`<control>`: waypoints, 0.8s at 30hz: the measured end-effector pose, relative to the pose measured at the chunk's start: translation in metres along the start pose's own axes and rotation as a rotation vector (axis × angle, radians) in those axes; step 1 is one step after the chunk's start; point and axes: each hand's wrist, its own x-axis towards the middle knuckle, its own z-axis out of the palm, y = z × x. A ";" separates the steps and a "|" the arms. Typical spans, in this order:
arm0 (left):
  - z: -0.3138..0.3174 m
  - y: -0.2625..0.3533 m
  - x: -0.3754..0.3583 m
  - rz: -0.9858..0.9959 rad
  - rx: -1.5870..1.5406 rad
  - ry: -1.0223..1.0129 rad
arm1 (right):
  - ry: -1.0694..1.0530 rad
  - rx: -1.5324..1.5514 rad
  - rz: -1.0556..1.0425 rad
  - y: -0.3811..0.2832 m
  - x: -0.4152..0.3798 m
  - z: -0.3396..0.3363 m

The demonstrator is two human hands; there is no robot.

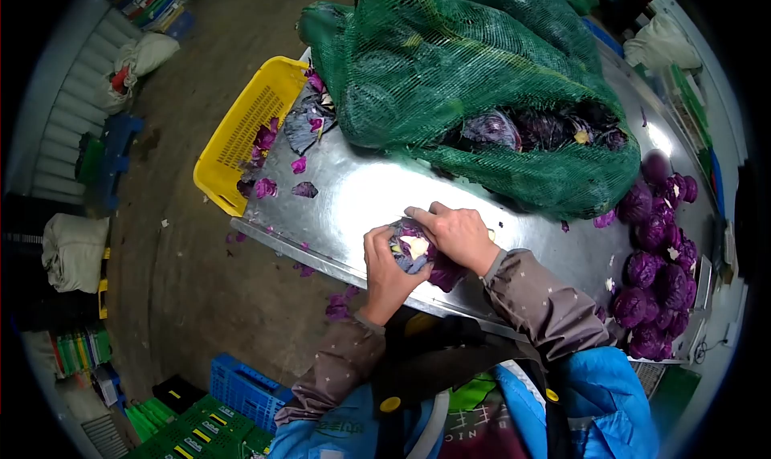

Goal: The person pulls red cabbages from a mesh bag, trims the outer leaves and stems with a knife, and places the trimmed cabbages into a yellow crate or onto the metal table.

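A purple cabbage (413,248) with a pale cut stem end facing up is held between both hands over the front edge of the metal table (321,210). My left hand (386,273) is curled round its left side and underside. My right hand (459,236) lies over its upper right side, fingers bent against the leaves. Purple leaf (446,276) shows below my right hand. Beyond the hands, a green mesh sack (482,65) lies on the table, with dark cabbages (491,130) visible in its opening.
Several peeled purple cabbages (658,278) are piled at the table's right end. A yellow basket (233,138) with loose leaves stands at the left edge. Leaf scraps lie on table and floor. Blue (245,391) and green crates (205,431) stand at lower left.
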 end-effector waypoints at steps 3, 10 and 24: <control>-0.005 -0.004 0.003 0.029 0.011 -0.027 | -0.059 0.099 0.129 0.015 0.005 0.016; -0.040 -0.035 -0.002 -0.074 -0.020 -0.276 | -0.080 0.494 0.421 0.030 -0.025 0.039; -0.013 -0.021 -0.008 -0.166 -0.175 -0.019 | 0.112 0.448 0.465 0.026 -0.046 0.002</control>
